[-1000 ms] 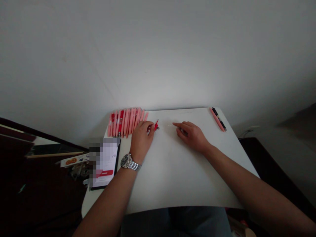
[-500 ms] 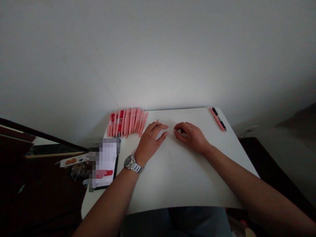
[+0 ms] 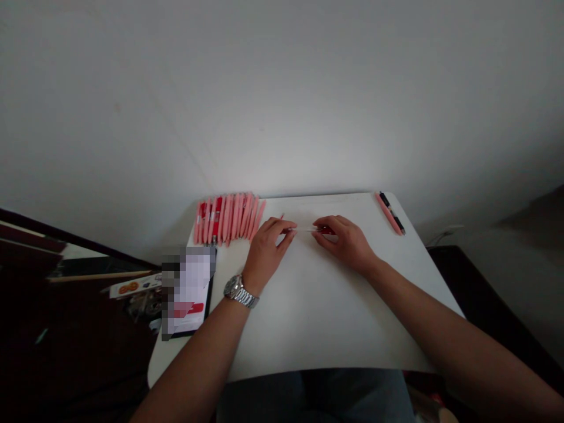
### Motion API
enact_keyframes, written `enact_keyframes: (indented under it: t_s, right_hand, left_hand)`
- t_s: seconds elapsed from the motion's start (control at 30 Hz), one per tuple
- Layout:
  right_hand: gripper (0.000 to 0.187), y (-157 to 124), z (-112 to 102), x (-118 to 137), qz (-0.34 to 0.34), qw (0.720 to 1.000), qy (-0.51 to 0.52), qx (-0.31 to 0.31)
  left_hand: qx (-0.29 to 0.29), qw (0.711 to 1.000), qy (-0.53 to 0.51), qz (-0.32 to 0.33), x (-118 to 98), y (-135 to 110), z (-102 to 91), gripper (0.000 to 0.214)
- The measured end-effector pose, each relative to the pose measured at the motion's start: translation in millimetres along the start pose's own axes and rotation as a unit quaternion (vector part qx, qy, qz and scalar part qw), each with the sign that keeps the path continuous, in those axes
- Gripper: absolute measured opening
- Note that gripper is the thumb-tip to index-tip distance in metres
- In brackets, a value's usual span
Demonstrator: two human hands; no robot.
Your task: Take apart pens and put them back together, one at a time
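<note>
- Left hand (image 3: 264, 245): pinched on one end of a slim clear piece (image 3: 305, 230).
- Its long axis runs sideways between the hands, near both.
- Right hand (image 3: 348, 242): clamped around a red piece (image 3: 327, 231) at the other end.

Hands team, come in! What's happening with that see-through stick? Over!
Left hand pinching one end of see-through stick; right hand at other end, holding red part. Row of pink pens left, seemingly not in the way.
</note>
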State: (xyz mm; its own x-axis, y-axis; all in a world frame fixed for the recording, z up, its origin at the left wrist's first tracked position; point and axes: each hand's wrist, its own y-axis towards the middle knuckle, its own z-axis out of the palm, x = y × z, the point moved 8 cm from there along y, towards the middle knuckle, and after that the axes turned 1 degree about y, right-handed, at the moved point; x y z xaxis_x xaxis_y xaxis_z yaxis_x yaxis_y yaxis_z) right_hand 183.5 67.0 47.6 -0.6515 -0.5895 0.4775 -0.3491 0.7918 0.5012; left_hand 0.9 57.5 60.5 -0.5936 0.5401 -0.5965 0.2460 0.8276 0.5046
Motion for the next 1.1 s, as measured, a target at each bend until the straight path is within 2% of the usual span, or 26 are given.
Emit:
enact_keyframes:
  t_s: [0.37, 0.7, 1.1]
  right_hand:
    - [0.019, 2, -12, -11, 0.079, 0.996, 0.007, -0.042]
    - [0.022, 1, -14, -19, 0.106, 0.993, 0.003, -0.053]
    - [0.025, 1, -15, -24, 0.108, 0.987, 0.086, -0.078]
  left_hand:
    - [-0.028, 0.999, 0.0, -0.016, 2, 2, -6.2, 0.015]
    - [-0.032, 0.999, 0.005, -0.017, 4, 2, -6.7, 0.016]
    - [-0.043, 0.999, 0.013, -0.017, 5, 2, -10.3, 0.019]
